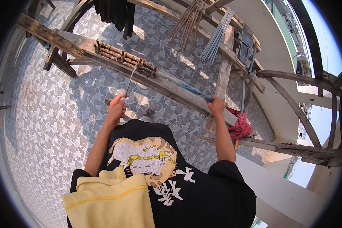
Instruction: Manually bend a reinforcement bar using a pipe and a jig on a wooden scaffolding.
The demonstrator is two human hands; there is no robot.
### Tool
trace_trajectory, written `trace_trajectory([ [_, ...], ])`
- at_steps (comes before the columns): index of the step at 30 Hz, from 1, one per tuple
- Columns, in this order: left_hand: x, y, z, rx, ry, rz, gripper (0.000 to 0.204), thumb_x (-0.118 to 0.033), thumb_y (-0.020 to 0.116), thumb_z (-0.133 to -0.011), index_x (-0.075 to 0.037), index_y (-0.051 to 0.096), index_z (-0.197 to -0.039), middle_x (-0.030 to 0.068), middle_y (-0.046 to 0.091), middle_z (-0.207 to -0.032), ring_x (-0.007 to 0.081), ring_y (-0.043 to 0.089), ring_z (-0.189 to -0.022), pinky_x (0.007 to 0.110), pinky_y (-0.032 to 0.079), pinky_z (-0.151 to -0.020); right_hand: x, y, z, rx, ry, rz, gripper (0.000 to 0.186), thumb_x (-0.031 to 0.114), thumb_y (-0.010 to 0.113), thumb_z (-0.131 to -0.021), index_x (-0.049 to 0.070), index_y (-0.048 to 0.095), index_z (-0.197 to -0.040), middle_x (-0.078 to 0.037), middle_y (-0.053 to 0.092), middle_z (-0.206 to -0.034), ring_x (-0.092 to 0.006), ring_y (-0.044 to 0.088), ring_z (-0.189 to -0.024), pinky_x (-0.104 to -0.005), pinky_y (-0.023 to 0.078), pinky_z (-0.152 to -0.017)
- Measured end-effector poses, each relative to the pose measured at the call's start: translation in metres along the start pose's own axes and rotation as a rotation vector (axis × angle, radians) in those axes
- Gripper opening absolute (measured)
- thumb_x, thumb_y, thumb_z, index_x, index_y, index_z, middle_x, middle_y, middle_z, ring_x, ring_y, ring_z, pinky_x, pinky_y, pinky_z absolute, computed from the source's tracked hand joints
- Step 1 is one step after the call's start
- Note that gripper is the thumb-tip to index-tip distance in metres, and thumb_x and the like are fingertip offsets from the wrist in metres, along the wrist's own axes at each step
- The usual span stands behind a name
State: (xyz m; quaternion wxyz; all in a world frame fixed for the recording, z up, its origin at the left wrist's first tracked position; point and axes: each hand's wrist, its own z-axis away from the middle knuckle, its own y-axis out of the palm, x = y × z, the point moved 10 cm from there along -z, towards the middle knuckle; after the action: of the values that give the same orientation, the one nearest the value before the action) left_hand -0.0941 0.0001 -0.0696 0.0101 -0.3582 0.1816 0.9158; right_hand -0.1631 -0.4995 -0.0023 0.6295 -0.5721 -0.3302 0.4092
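My left hand (pixel 117 110) is closed around one end of a thin grey metal rod (pixel 130 84). The rod rises from my fist and curves at its top over a wooden beam (pixel 174 90). Its far end meets rusty metal pieces (pixel 119 56) on the beam, where details are too small to make out. My right hand (pixel 216 106) grips the near end of a long bar (pixel 192 89) with a blue-wrapped handle, lying along the beam toward the same metal pieces.
A red and black striped cloth (pixel 240 126) hangs at the beam's right end. Bundles of rusty rods (pixel 188 22) and grey rods (pixel 217 36) rest on timber framing beyond. A dark cloth (pixel 112 13) hangs at the far left. Stone-patterned tiles (pixel 60 133) cover the floor.
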Motion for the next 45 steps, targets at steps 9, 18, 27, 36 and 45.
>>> trace_trajectory([
  [9, 0.001, 0.000, 0.000, -0.001, -0.036, -0.001, 0.026, -0.024, 0.041, -0.101, -0.014, 0.055, -0.120, -0.0072, 0.038, -0.066, 0.0022, 0.028, -0.048, 0.019, 0.023, -0.040, -0.004, 0.002, 0.004, -0.068, 0.018, -0.057, 0.034, 0.043, 0.073, -0.075, 0.010, 0.070, -0.084, -0.016, 0.068, -0.083, -0.0375, 0.063, -0.087, -0.0495, 0.041, -0.074],
  [18, -0.009, 0.010, 0.006, 0.161, -0.141, -0.001, 0.029, -0.026, 0.037, -0.104, -0.010, 0.051, -0.124, -0.0062, 0.035, -0.066, 0.0028, 0.026, -0.049, 0.019, 0.023, -0.041, -0.002, 0.001, 0.017, -0.086, 0.097, 0.050, 0.022, 0.027, 0.067, -0.071, 0.011, 0.071, -0.085, -0.017, 0.069, -0.085, -0.0363, 0.065, -0.087, -0.0480, 0.046, -0.077],
  [27, -0.008, 0.012, 0.001, 0.408, -0.317, 0.010, 0.018, -0.028, 0.036, -0.105, -0.014, 0.048, -0.102, -0.0060, 0.027, -0.063, 0.0049, 0.022, -0.050, 0.021, 0.021, -0.043, 0.005, 0.002, 0.054, -0.040, 0.307, 0.073, 0.027, 0.021, 0.062, -0.068, 0.010, 0.071, -0.091, -0.014, 0.070, -0.097, -0.0342, 0.065, -0.097, -0.0509, 0.046, -0.088],
  [36, -0.007, 0.013, -0.006, 0.627, -0.497, 0.114, 0.015, -0.026, 0.035, -0.104, -0.015, 0.043, -0.095, -0.0032, 0.030, -0.063, 0.0097, 0.026, -0.053, 0.027, 0.028, -0.049, 0.102, -0.004, 0.236, -0.146, 0.825, 0.076, 0.018, 0.021, 0.066, -0.069, 0.009, 0.071, -0.082, -0.013, 0.071, -0.084, -0.0320, 0.068, -0.083, -0.0460, 0.046, -0.078],
  [45, 0.002, 0.012, -0.011, 0.699, -0.489, 0.114, 0.016, -0.021, 0.036, -0.103, -0.015, 0.042, -0.090, -0.0026, 0.032, -0.064, 0.0106, 0.030, -0.055, 0.027, 0.029, -0.051, 0.342, 0.030, 0.348, -0.119, 1.230, -0.308, 0.025, 0.030, 0.065, -0.084, 0.005, 0.062, -0.088, -0.018, 0.068, -0.080, -0.0386, 0.067, -0.080, -0.0523, 0.049, -0.070],
])
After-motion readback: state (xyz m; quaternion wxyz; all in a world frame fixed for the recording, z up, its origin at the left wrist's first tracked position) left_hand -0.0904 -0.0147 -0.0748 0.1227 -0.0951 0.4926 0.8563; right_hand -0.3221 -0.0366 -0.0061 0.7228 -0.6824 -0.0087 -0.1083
